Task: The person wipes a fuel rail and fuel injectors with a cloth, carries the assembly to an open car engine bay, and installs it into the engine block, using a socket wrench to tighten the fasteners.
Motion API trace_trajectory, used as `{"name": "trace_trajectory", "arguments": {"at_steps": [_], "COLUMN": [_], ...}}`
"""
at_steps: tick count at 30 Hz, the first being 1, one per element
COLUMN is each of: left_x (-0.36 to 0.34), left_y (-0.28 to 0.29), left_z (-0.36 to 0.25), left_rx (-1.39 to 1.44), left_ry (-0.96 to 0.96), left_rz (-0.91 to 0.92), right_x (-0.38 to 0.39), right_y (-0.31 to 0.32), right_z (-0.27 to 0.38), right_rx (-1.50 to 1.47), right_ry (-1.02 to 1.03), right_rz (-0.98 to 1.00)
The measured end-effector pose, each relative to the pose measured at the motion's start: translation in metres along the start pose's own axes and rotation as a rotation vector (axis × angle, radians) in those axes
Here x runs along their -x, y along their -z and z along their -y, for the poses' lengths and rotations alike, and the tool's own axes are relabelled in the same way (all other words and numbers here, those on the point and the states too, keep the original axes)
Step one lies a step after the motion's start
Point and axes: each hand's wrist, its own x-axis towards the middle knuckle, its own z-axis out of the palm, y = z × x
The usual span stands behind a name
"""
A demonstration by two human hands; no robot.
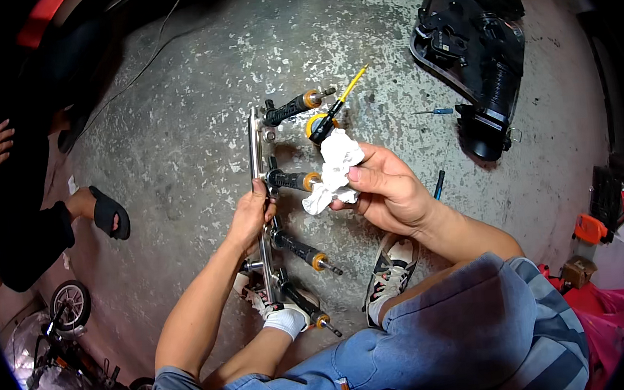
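A metal rail with several black injectors with orange rings stands upright on the concrete floor. My left hand grips the rail near its middle. My right hand holds a crumpled white cloth against the tip of the second injector. Just above the cloth a spray can with a thin yellow straw sits on the floor.
A black plastic air-intake housing lies at the top right, with a blue screwdriver near it. Another person squats at the left, their sandalled foot close by. My shoes flank the rail. A small wheel is at lower left.
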Motion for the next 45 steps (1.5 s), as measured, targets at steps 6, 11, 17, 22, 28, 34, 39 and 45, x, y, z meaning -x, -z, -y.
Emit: {"name": "trace_trajectory", "arguments": {"at_steps": [6, 11, 17, 22, 28, 34, 39, 45], "left_x": [0.005, 0.006, 0.002, -0.015, -0.091, -0.154, -0.218, -0.283], "left_y": [-0.016, -0.012, -0.043, -0.121, -0.226, -0.329, -0.417, -0.455], "left_z": [-0.003, -0.016, -0.066, -0.155, -0.219, -0.236, -0.250, -0.252], "left_rx": [0.049, -0.039, -0.006, 0.027, -0.040, -0.143, -0.171, -0.390], "left_ry": [-0.048, -0.113, -0.132, -0.221, -0.262, -0.235, -0.216, -0.226], "left_rz": [0.110, 0.115, 0.137, 0.144, 0.153, 0.245, 0.226, 0.060], "right_x": [0.011, 0.025, 0.047, 0.072, 0.107, 0.116, 0.140, 0.140], "right_y": [0.016, 0.041, 0.068, 0.074, 0.064, 0.102, 0.121, 0.180], "right_z": [0.001, 0.000, -0.009, -0.007, 0.045, 0.096, 0.190, 0.222], "right_rx": [-0.056, -0.007, 0.329, 0.587, 0.985, 0.674, 0.627, 0.440], "right_ry": [0.160, 0.235, 0.204, 0.368, 0.512, 0.684, 0.540, 0.420], "right_rz": [-0.066, -0.193, -0.457, -0.427, -0.393, -0.653, -0.818, -0.811]}}
